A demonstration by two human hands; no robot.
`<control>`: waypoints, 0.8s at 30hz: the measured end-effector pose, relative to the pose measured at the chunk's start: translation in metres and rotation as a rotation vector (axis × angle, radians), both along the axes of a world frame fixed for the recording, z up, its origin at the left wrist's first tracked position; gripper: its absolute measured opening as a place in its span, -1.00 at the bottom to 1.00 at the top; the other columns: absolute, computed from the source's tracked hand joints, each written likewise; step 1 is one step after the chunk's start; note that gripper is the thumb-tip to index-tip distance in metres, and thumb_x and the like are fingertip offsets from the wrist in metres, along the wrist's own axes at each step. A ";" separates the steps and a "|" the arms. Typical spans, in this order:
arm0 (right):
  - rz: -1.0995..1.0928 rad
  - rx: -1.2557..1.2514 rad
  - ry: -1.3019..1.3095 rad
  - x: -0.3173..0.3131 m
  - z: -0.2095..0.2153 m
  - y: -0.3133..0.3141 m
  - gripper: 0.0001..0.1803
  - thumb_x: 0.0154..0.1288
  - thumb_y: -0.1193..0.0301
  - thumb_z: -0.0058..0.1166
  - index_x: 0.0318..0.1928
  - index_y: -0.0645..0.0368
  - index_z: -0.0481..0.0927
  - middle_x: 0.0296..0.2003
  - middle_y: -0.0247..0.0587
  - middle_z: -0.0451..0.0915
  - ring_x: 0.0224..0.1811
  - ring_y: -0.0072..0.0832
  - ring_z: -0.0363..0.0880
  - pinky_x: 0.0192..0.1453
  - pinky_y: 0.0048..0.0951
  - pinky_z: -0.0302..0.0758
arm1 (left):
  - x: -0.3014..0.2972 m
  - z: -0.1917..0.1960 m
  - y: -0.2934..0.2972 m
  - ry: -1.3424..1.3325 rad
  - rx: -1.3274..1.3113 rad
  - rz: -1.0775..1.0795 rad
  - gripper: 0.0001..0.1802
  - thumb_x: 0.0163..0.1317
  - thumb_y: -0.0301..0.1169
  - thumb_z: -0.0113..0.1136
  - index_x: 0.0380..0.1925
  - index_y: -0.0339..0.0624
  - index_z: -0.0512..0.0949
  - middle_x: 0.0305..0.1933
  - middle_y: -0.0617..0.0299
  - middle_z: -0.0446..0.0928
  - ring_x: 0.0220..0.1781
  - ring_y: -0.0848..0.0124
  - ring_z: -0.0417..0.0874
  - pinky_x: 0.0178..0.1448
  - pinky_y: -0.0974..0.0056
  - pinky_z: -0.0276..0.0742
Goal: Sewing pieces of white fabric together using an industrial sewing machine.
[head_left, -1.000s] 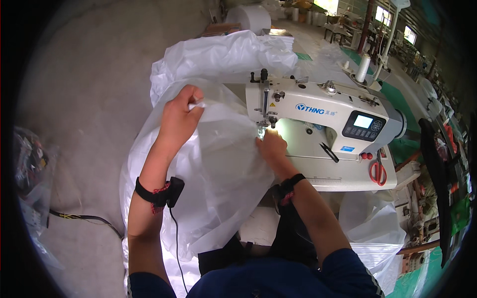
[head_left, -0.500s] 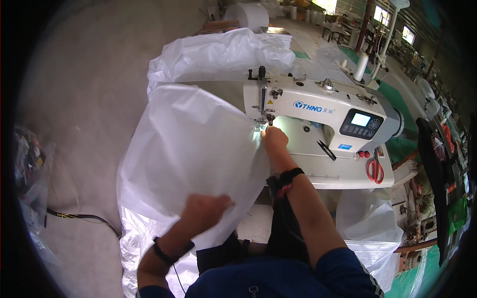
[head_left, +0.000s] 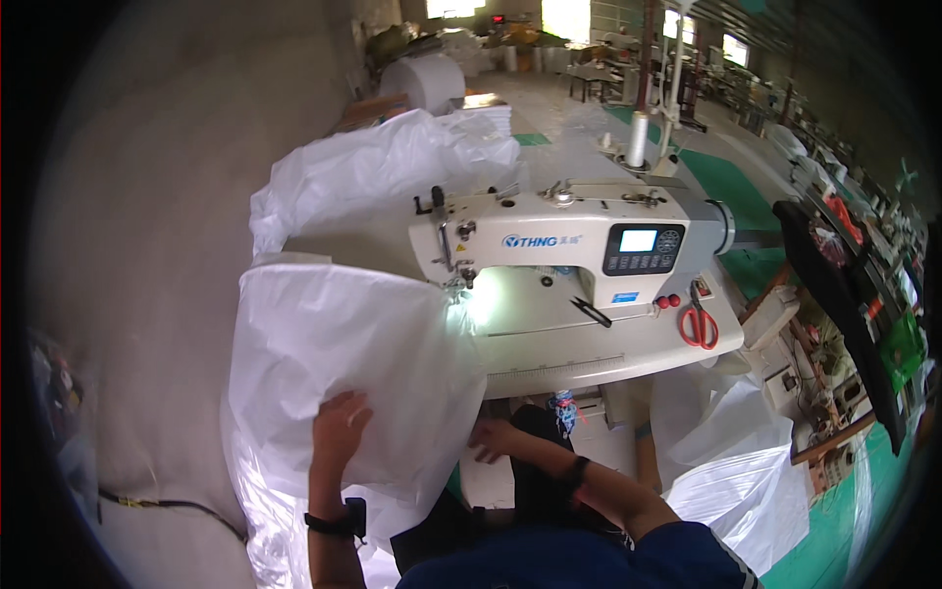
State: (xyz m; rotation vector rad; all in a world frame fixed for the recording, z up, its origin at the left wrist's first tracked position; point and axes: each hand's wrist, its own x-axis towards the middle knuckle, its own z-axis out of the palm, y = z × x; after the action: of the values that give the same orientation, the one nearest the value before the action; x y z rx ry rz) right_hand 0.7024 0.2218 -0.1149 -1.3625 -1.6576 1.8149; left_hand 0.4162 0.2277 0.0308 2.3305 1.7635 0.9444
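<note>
A large white plastic-like sheet (head_left: 304, 324) drapes from the sewing machine bed down over the near left side. Its upper right corner lies under the needle area of the white sewing machine (head_left: 549, 231), where a lamp glows. My left hand (head_left: 340, 424) rests on the sheet's middle, fingers slightly bent and holding nothing visible. At the sheet's lower right edge is my right hand (head_left: 497, 439), above my lap, with fingers apart. Whether it touches the sheet is hard to tell.
Thread snips (head_left: 592, 312) and red-handled scissors (head_left: 698, 322) lie on the machine table (head_left: 559, 368). More white sheeting (head_left: 383, 157) is bunched behind, and another piece (head_left: 731, 452) hangs at the right. A thread cone (head_left: 637, 140) stands behind the machine. A black cable (head_left: 177, 505) runs along the floor.
My right hand has left the needle area and come down toward my lap. My left hand has moved up and left on the sheet. The view has tilted up and shifted right.
</note>
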 end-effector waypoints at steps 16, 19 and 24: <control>0.035 -0.224 0.673 -0.196 0.012 0.113 -0.53 0.29 0.28 -0.05 0.19 0.10 0.32 0.03 -0.18 0.47 0.01 -0.38 0.47 -0.04 -0.33 0.48 | 0.050 0.069 -0.002 0.269 0.247 0.033 -0.62 0.14 -0.30 0.07 -0.01 -0.06 0.48 0.14 0.13 0.42 0.27 0.05 0.28 0.38 -0.18 -0.16; 0.065 -0.382 0.804 -0.194 0.001 0.091 -0.52 0.28 0.28 -0.03 0.20 0.08 0.31 0.05 -0.18 0.45 0.05 -0.38 0.44 0.01 -0.32 0.46 | 0.028 0.055 0.032 0.418 0.267 0.027 -0.63 0.16 -0.32 0.04 0.00 -0.09 0.48 0.14 0.13 0.42 0.23 0.08 0.34 0.38 -0.14 -0.10; 0.155 -0.698 1.046 -0.211 -0.013 0.017 -0.49 0.26 0.28 0.00 0.21 0.06 0.29 0.09 -0.18 0.42 0.11 -0.39 0.40 0.08 -0.30 0.43 | -0.059 -0.030 0.077 0.146 -0.068 0.000 -0.61 0.17 -0.28 0.03 0.01 -0.12 0.48 0.15 0.13 0.40 0.24 0.15 0.33 0.36 -0.07 -0.03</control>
State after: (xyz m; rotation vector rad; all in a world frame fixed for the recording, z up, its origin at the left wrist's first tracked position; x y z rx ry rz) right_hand 0.4914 0.2391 -0.1277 -0.2380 -0.5964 2.6304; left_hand 0.3569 0.3045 0.0003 2.4122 1.8163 0.7190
